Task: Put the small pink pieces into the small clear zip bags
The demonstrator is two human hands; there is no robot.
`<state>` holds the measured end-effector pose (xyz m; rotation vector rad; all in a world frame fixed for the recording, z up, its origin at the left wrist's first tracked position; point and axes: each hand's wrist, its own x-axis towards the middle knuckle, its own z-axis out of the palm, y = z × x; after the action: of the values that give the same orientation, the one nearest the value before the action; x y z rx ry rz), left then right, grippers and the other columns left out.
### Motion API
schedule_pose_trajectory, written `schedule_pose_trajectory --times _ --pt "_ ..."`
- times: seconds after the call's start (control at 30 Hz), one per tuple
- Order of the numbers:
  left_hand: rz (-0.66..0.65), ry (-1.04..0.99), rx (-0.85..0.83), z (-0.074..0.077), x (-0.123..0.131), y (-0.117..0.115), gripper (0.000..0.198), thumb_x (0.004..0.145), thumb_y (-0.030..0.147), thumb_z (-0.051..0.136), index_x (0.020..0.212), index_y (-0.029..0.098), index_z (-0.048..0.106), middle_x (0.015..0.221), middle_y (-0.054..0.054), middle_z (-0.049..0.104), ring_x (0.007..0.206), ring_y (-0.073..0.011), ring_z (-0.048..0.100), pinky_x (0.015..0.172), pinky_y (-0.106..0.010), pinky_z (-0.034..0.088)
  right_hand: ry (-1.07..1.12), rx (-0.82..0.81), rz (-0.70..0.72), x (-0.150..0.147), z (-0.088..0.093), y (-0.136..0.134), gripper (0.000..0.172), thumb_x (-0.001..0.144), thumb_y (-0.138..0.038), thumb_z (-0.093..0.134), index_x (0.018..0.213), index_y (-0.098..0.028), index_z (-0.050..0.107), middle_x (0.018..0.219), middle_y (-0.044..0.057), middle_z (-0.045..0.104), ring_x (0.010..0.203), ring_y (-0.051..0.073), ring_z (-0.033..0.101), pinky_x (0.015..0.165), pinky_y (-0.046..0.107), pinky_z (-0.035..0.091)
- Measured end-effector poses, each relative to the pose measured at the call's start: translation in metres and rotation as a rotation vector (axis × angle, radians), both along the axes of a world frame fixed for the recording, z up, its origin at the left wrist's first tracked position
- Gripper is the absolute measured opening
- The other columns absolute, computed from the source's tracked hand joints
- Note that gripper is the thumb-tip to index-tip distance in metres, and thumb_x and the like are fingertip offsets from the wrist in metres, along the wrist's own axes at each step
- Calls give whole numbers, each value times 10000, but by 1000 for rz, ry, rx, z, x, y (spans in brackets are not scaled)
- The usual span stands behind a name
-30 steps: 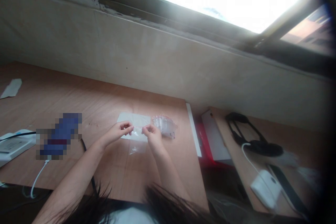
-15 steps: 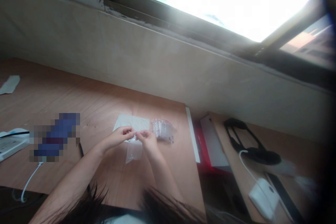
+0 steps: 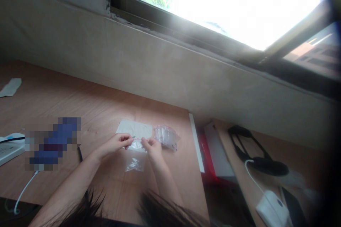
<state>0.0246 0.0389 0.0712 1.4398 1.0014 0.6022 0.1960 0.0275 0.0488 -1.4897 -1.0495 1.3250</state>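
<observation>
Between my two hands is a clear zip bag [image 3: 135, 162] with a thin red line along its top edge. My left hand [image 3: 123, 141] is closed in a pinch at the left end of that line. A small dark sliver [image 3: 134, 137] shows at its fingertips, too small to name. At the right end of the red line, my right hand [image 3: 152, 145] pinches the bag with thumb and finger. Behind both hands lies a white sheet [image 3: 133, 126], flat on the desk. A pile of clear zip bags with red edges [image 3: 165, 137] rests just right of my right hand.
A pixelated blue object [image 3: 57, 142] lies left, with a white cable [image 3: 25, 186] near it and a white power strip [image 3: 12, 149]. Right of the desk edge, a second table carries a black frame-like item [image 3: 255, 150] and a white charger [image 3: 273, 207]. A window [image 3: 213, 10] is above.
My hands have drawn apart from fingertips touching, and the red edge now shows between them. The view has shifted slightly, so the scene sits a little lower.
</observation>
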Motion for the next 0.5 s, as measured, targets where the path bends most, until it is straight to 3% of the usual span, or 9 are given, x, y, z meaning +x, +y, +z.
schedule_pose_trajectory --times 0.13,0.3,0.4,0.5 --pt "46 -1 47 -5 -1 3 351 732 465 437 618 139 499 587 23 453 567 -106 426 543 -209 343 56 -10 25 0 -6 -4 324 617 -455 577 542 -139 566 511 10 536 468 99 455 487 232 335" --pt "155 35 106 -13 -7 9 351 748 463 402 666 147 531 621 9 509 606 -123 464 578 -218 366 233 -164 116 0 -32 -19 345 523 -419 658 696 -131 581 552 16 569 423 89 457 415 213 333" --pt "293 108 144 -34 -19 9 355 762 461 365 740 164 559 735 -16 572 698 -150 505 636 -234 389 147 -159 44 -1 -40 -8 296 507 -384 662 629 -131 566 531 16 570 430 91 459 411 207 337" --pt "403 188 123 -63 -33 1 375 763 466 352 797 161 567 688 -25 589 697 -177 538 647 -263 408 16 -124 -56 -3 -35 29 260 544 -361 619 673 -139 575 637 36 609 521 118 512 429 205 355"
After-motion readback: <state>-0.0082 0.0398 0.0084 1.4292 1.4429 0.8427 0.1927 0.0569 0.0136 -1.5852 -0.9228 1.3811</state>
